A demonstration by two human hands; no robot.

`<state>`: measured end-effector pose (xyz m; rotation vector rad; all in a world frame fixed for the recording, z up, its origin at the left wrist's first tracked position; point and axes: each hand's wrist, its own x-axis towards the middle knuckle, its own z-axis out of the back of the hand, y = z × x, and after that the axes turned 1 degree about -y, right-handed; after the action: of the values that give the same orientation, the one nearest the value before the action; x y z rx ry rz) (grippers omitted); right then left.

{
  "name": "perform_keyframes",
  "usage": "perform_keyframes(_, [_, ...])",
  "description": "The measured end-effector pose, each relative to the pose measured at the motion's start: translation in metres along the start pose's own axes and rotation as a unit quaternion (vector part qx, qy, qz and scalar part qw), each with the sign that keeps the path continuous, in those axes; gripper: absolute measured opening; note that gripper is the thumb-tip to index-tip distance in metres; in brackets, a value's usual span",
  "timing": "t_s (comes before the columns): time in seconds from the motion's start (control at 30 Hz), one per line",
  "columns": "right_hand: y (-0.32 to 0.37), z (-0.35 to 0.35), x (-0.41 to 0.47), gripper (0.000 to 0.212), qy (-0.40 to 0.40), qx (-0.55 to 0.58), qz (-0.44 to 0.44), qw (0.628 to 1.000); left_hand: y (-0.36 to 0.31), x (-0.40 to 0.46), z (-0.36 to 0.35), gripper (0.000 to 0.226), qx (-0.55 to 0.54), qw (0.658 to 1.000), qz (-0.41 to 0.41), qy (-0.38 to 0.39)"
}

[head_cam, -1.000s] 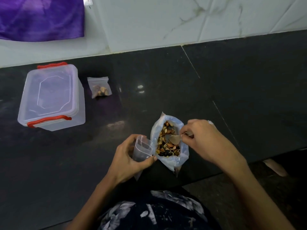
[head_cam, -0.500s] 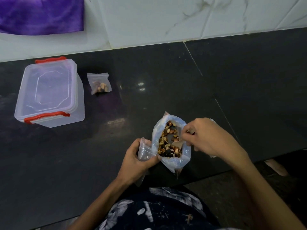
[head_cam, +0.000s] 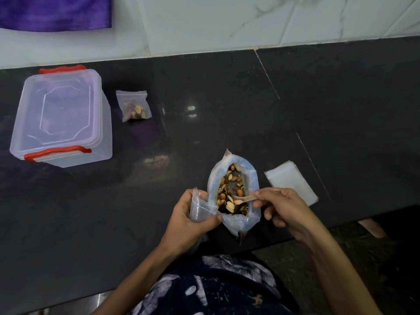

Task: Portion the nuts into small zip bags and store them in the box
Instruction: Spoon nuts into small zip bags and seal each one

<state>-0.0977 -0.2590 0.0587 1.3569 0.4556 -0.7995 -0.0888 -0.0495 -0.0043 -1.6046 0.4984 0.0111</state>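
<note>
one clear plastic box (head_cam: pixel 61 117), rectangular with rounded corners, its lid on and two red clips, stood at far left on the dark polished counter (head_cam: pixel 227 98). just beside it lay one small filled zip bag (head_cam: pixel 134 106), flat and sealed. the left hand (head_cam: pixel 193 220) gripped one empty small zip bag (head_cam: pixel 201 206), mouth open. touching it stood one large crinkled plastic bag (head_cam: pixel 234 193) of mixed nuts (head_cam: pixel 231 192). the right hand (head_cam: pixel 286 209) pinched one small spoon (head_cam: pixel 244 198), its bowl in the nuts. one stack of flat empty bags (head_cam: pixel 291 181) lay at right.
</note>
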Motion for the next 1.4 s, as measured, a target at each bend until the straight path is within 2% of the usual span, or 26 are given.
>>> perform_keyframes(0.17, [0.005, 0.012, -0.002, 0.015, -0.005, -0.010, 0.008, 1.000, -0.011, -0.006, -0.001, 0.046, 0.051, 0.999, -0.016, -0.003])
perform_keyframes(0.23, [0.007, 0.019, -0.003, 0.015, -0.010, -0.020, 0.013, 1.000, -0.020, -0.009, -0.001, 0.046, 0.099, 0.994, -0.033, -0.027])
perform_keyframes(0.4, [0.006, 0.028, -0.003, 0.016, -0.008, -0.016, 0.028, 0.999, -0.031, -0.008, 0.007, 0.066, 0.158, 0.979, -0.085, -0.095])
perform_keyframes(0.53, [0.004, 0.030, -0.003, 0.017, -0.020, -0.007, 0.034, 0.999, -0.040, -0.005, 0.008, 0.063, 0.157, 0.971, -0.152, -0.095])
perform_keyframes(0.63, [0.007, 0.035, -0.009, 0.017, -0.035, 0.005, 0.047, 0.998, -0.045, 0.002, 0.007, 0.054, 0.195, 0.955, -0.203, -0.091])
perform_keyframes(0.73, [0.017, 0.040, -0.022, 0.018, -0.052, 0.024, 0.070, 0.996, -0.046, 0.009, 0.005, 0.056, 0.229, 0.944, -0.225, -0.080])
perform_keyframes(0.87, [0.033, 0.037, -0.042, 0.024, -0.048, 0.055, 0.128, 0.989, -0.050, 0.015, -0.002, 0.072, 0.248, 0.942, -0.219, -0.057])
perform_keyframes(1.03, [0.046, 0.021, -0.054, 0.024, -0.034, 0.044, 0.176, 0.983, -0.049, 0.019, -0.009, 0.077, 0.215, 0.958, -0.188, -0.023])
perform_keyframes(1.4, [0.045, 0.001, -0.059, 0.018, -0.044, -0.002, 0.237, 0.970, -0.049, 0.016, -0.014, 0.056, 0.141, 0.973, -0.183, -0.007])
